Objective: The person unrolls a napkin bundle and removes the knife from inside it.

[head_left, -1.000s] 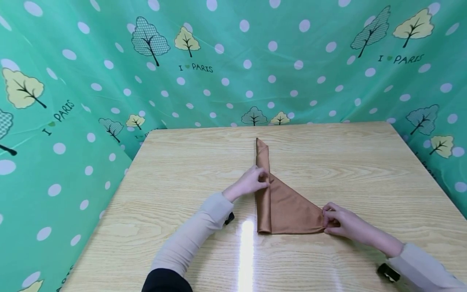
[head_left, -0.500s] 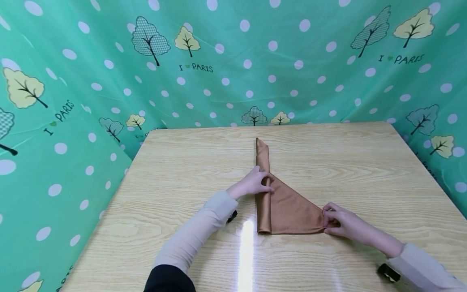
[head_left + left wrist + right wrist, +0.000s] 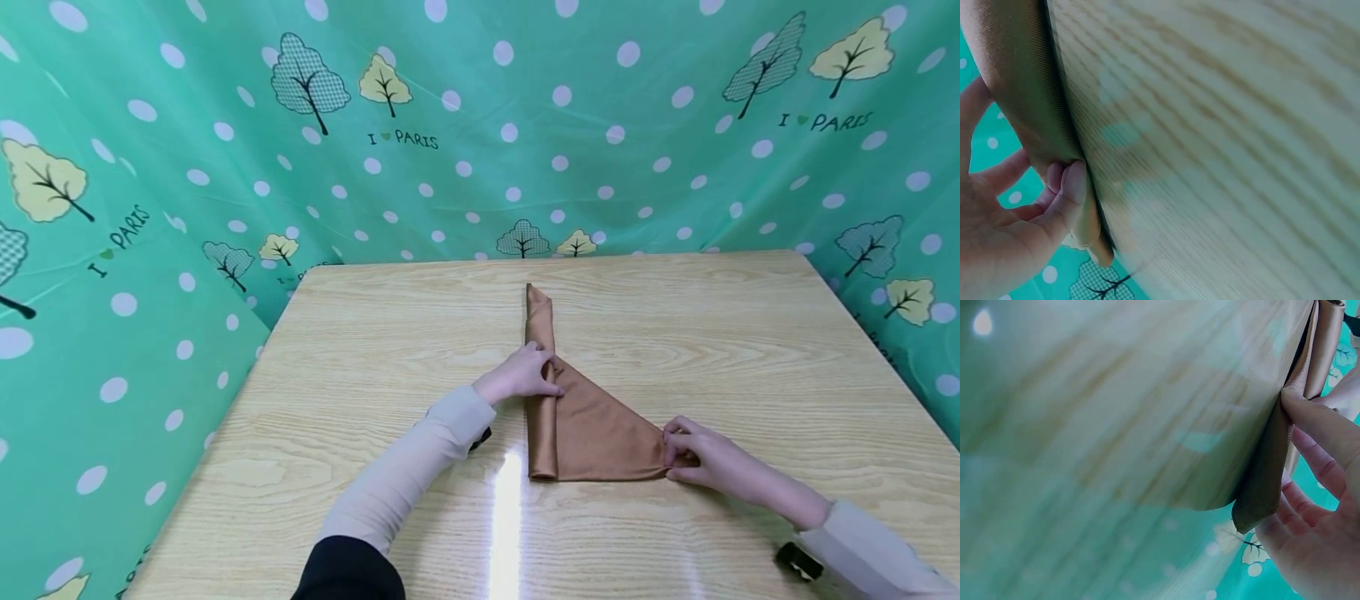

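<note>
A brown satin cloth [image 3: 607, 429] lies on the wooden table, its left side wound into a long upright roll [image 3: 543, 437] and its right part flat, narrowing along a slanted upper edge. My left hand [image 3: 519, 372] reaches across the middle of this roll, pinching it; in the left wrist view the thumb of the left hand [image 3: 1016, 219] bends against the fabric near its lower end. At the flat part's right end, my right hand [image 3: 712, 458] pinches the corner. The right wrist view has the thumb of that hand [image 3: 1319, 481] on the cloth's edge [image 3: 1266, 462].
The light wooden table [image 3: 390, 333] extends on every side of the cloth. A green polka-dot curtain [image 3: 465, 125] with printed trees rises behind the table and along its sides. A bright light reflection [image 3: 506, 525] crosses the tabletop in front.
My left hand has shifted slightly to the right over the roll, its thumb now beyond the roll's right edge. The right hand and the cloth show no visible movement.
</note>
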{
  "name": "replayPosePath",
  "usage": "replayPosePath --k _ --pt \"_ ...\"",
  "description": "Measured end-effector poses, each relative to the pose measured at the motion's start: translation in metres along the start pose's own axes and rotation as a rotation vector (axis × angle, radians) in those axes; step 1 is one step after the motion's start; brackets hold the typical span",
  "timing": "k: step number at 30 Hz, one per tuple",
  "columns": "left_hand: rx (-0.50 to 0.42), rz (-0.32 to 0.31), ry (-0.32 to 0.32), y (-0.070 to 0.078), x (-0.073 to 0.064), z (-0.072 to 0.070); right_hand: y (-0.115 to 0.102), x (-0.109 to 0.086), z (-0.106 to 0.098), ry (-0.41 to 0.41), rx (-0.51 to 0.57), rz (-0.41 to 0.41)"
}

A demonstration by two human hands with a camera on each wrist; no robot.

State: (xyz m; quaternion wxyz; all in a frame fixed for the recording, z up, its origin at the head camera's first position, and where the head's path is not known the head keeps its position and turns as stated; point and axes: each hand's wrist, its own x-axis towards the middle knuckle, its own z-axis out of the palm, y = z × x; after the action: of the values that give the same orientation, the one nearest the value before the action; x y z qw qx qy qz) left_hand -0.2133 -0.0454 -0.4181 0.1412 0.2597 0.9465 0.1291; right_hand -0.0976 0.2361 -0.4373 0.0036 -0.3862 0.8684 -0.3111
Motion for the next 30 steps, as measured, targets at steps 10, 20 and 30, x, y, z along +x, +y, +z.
replayPosePath --k 10,20,30 --pt "-0.102 0.026 -0.005 -0.011 0.003 -0.002 0.0 0.0 -0.001 -0.004 0.008 0.0" --pt "-0.364 -0.01 -0.006 -0.02 -0.009 -0.005 0.0 0.0 -0.001 -0.01 0.018 0.008" --pt "-0.718 -0.073 0.031 -0.034 -0.026 -0.005 0.001 -0.001 0.001 -0.012 0.041 0.012"
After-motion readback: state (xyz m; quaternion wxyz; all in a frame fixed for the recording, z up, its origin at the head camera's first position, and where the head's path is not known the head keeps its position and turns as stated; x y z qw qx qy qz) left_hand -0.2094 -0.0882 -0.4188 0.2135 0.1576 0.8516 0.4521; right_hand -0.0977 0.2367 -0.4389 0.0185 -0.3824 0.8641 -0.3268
